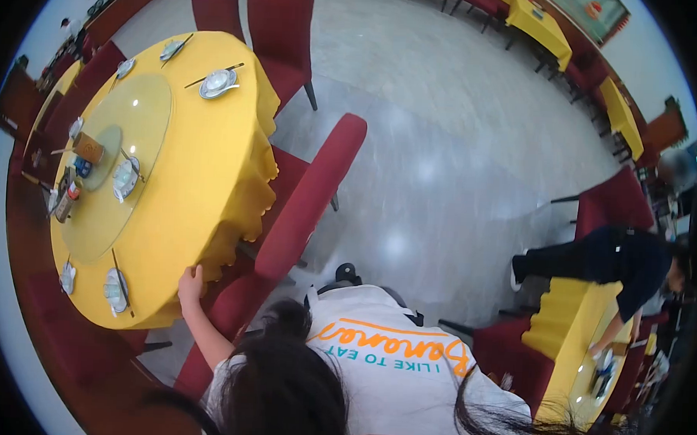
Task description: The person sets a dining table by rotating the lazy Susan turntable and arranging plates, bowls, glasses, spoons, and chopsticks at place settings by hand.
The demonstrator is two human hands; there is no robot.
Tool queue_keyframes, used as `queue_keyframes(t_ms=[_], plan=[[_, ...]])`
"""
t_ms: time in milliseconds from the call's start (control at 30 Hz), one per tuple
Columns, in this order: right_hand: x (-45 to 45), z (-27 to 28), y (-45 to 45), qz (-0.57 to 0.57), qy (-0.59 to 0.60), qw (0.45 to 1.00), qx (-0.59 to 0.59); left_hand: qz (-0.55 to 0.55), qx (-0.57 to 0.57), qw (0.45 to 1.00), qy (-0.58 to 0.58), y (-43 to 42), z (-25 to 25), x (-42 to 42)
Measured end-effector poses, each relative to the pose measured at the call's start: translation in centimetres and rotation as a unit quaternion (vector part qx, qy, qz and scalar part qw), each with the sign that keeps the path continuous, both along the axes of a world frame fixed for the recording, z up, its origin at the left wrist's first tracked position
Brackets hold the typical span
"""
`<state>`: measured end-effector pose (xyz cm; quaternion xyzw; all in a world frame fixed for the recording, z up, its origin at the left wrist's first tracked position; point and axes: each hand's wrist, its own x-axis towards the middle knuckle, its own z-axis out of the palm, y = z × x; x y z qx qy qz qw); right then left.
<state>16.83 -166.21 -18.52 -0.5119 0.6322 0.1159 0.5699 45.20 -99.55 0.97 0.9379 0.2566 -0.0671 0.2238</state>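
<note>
My left hand (191,284) is at the near edge of a round table, its fingers closed on the hanging yellow tablecloth (203,172). The cloth's edge falls in folds beside it. A place setting of stacked white dishes (115,291) with chopsticks lies on the cloth to the left of this hand. A red upholstered chair (306,200) stands just right of my left forearm, against the table. My right hand does not show; dark hair and my white shirt (405,352) fill the lower part of the view.
A glass turntable (147,100) on the round table carries a brown box (88,149) and small items. More dish settings (218,82) ring it. Red chairs (279,36) stand behind. At right, a person in dark clothes (626,261) leans over another yellow-covered table (566,312).
</note>
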Motion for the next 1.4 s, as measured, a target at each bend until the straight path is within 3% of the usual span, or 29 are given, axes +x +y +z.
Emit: queue_keyframes(t_ms=[67, 233, 333, 433, 500, 600, 667, 733, 767, 833, 900, 933, 1033, 1100, 1267, 1300, 1367, 1400], plan=[[5.5, 3.4, -2.1, -0.015, 0.004, 1.0, -0.009, -0.024, -0.037, 0.999, -0.027, -3.6, 1.3, 3.1], [17.0, 3.3, -8.9, 0.001, 0.006, 1.0, -0.022, -0.017, -0.156, 0.984, -0.087, -10.3, 0.7, 10.0], [24.6, 2.0, -13.2, 0.033, 0.007, 0.999, -0.024, 0.016, -0.15, 0.984, -0.093, -14.2, 1.4, 13.2], [32.6, 0.9, -18.1, 0.075, 0.012, 0.997, -0.023, 0.061, -0.194, 0.979, 0.025, -14.8, 5.1, 13.5], [38.5, 0.7, -21.3, 0.113, 0.017, 0.993, -0.024, 0.142, 0.024, 0.99, 0.0, -13.6, 4.0, 12.4], [48.1, 1.4, -25.2, 0.171, 0.025, 0.984, -0.035, 0.305, 0.17, 0.937, -0.025, -19.4, 8.0, 14.6], [55.4, 1.9, -26.9, 0.21, 0.02, 0.976, -0.049, 0.321, 0.049, 0.935, -0.143, -21.9, 5.9, 16.6], [63.1, 2.4, -27.9, 0.25, 0.012, 0.966, -0.069, 0.308, -0.016, 0.939, -0.152, -25.5, 4.3, 19.0], [67.0, 2.4, -28.0, 0.27, 0.008, 0.96, -0.076, 0.337, -0.128, 0.931, -0.059, -27.7, 6.3, 20.9], [75.0, 2.0, -27.3, 0.313, -0.008, 0.946, -0.082, 0.181, -0.095, 0.973, 0.105, -26.7, 2.8, 20.0], [83.3, 0.9, -25.5, 0.353, -0.033, 0.932, -0.077, 0.292, -0.185, 0.938, 0.034, -24.6, -0.4, 18.1], [86.8, 1.2, -23.1, 0.389, -0.046, 0.917, -0.072, 0.357, -0.172, 0.918, -0.014, -25.2, 2.8, 18.8], [94.5, 4.0, -13.6, 0.469, -0.078, 0.879, -0.035, 0.459, -0.02, 0.888, 0.004, -23.3, 0.6, 14.8], [97.1, 6.5, -4.5, 0.501, -0.101, 0.86, 0.01, 0.544, -0.061, 0.836, 0.035, -23.3, 0.2, 13.6], [99.1, 13.9, 21.0, 0.759, -0.142, 0.623, 0.124, 0.531, -0.096, 0.842, -0.012, -24.7, 1.8, 14.8], [99.4, 14.6, 25.7, 0.823, -0.157, 0.537, 0.099, 0.529, -0.095, 0.843, -0.012, -24.9, 1.6, 14.8], [99.2, 15.3, 34.7, 0.866, -0.22, 0.424, 0.15, 0.551, -0.101, 0.828, -0.022, -25.5, 3.1, 15.8], [98.3, 16.2, 39.1, 0.87, -0.214, 0.41, 0.171, 0.562, -0.099, 0.821, -0.02, -25.7, 4.0, 16.4]])
